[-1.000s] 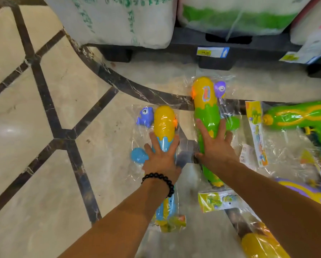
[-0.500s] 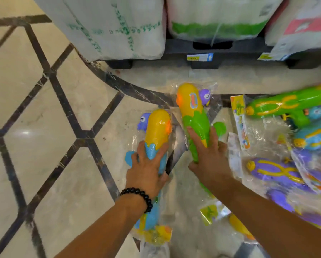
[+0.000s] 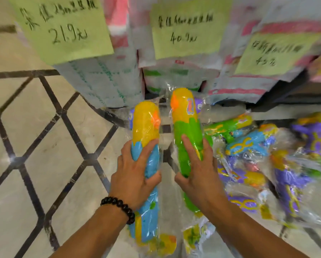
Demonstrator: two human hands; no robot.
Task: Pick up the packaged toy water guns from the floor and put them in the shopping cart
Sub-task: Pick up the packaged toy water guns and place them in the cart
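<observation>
The left hand (image 3: 135,175) is clamped on the blue gun (image 3: 147,142), with the fingers wrapped around its middle, at the line where the yellow top meets the blue body. The right hand (image 3: 196,174) is clamped on the green gun (image 3: 186,138) in the same way, the thumb on the near side and the fingers across the front. Both guns are in loose clear bags, so I judge the grip goes around the hard body because the plastic film alone would slip.

The two guns stand almost upright, side by side, to the left of the pile (image 3: 263,161) of other packaged guns, and they seem lifted off the floor (image 3: 44,127). The pile lies on the floor, below the green price signs (image 3: 189,27). One gun in each hand saves a trip. The cart is not in view, so I cannot tell where it stands.
</observation>
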